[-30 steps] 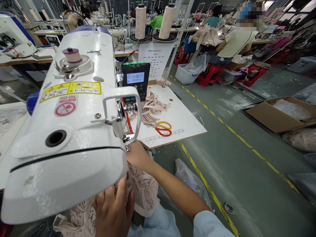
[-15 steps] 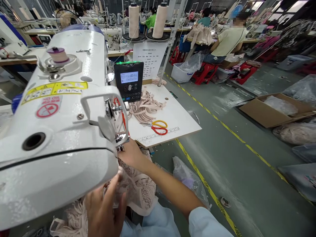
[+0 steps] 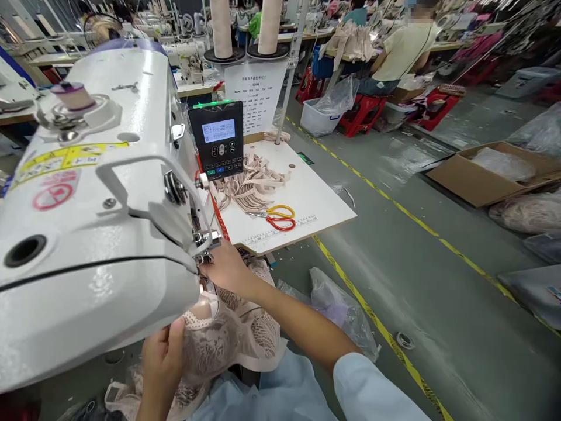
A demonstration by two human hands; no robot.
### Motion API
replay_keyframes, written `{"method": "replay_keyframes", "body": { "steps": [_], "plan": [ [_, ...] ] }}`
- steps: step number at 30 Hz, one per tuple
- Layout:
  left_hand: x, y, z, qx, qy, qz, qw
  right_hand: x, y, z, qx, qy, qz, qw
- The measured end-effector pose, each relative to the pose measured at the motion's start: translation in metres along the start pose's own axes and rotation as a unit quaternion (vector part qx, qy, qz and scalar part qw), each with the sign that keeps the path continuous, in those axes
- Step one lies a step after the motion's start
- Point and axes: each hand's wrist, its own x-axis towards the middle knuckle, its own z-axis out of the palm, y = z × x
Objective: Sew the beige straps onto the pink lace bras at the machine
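Observation:
A white sewing machine (image 3: 87,193) fills the left of the head view. A pale pink lace garment (image 3: 228,339) lies bunched under its head, at the table's near edge. My right hand (image 3: 225,269) reaches in beside the needle area and rests on the lace; its fingers are hidden behind the machine. My left hand (image 3: 163,356) is low at the front, its fingers closed on the lace's scalloped edge. Both forearms come up from the bottom, the right in a light blue sleeve.
On the white table (image 3: 315,204) lie a heap of beige straps (image 3: 249,181) and red-and-yellow scissors (image 3: 278,216). A black control panel (image 3: 217,140) stands behind. A plastic bag (image 3: 342,310) lies on the floor, a cardboard box (image 3: 491,175) at right. Other people sit at the back.
My view has shifted, so the machine now sits further left. My left hand has slid down and left, from lying on the lace to gripping its edge. My right hand stays by the needle.

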Motion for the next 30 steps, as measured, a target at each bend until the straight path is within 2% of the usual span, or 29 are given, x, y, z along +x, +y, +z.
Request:
{"method": "replay_keyframes", "body": {
  "steps": [5, 10, 15, 19, 25, 28, 30],
  "plan": [
    [-0.005, 0.023, -0.002, -0.003, -0.002, -0.019, 1.0, 0.0, -0.001, -0.002, 0.001, 0.012, 0.0, 1.0],
    [-0.006, 0.024, -0.004, -0.02, -0.001, -0.062, 0.998, -0.001, -0.002, -0.006, 0.028, 0.023, -0.008, 0.999],
    [-0.007, 0.027, -0.005, -0.002, -0.005, -0.028, 1.0, -0.002, -0.002, -0.01, 0.062, 0.027, -0.008, 0.998],
    [-0.008, 0.028, -0.006, 0.037, 0.011, -0.042, 0.998, -0.003, -0.002, -0.013, 0.091, 0.028, -0.005, 0.995],
    [-0.005, 0.023, -0.008, 0.001, -0.003, -0.046, 0.999, -0.003, -0.006, -0.016, 0.127, 0.03, 0.004, 0.991],
    [-0.002, 0.025, -0.01, 0.014, -0.022, -0.024, 0.999, -0.005, -0.007, -0.015, 0.176, 0.064, 0.012, 0.982],
    [-0.002, 0.027, -0.013, 0.018, -0.039, -0.004, 0.999, -0.015, -0.009, -0.014, 0.245, 0.099, 0.03, 0.964]
  ]
}}
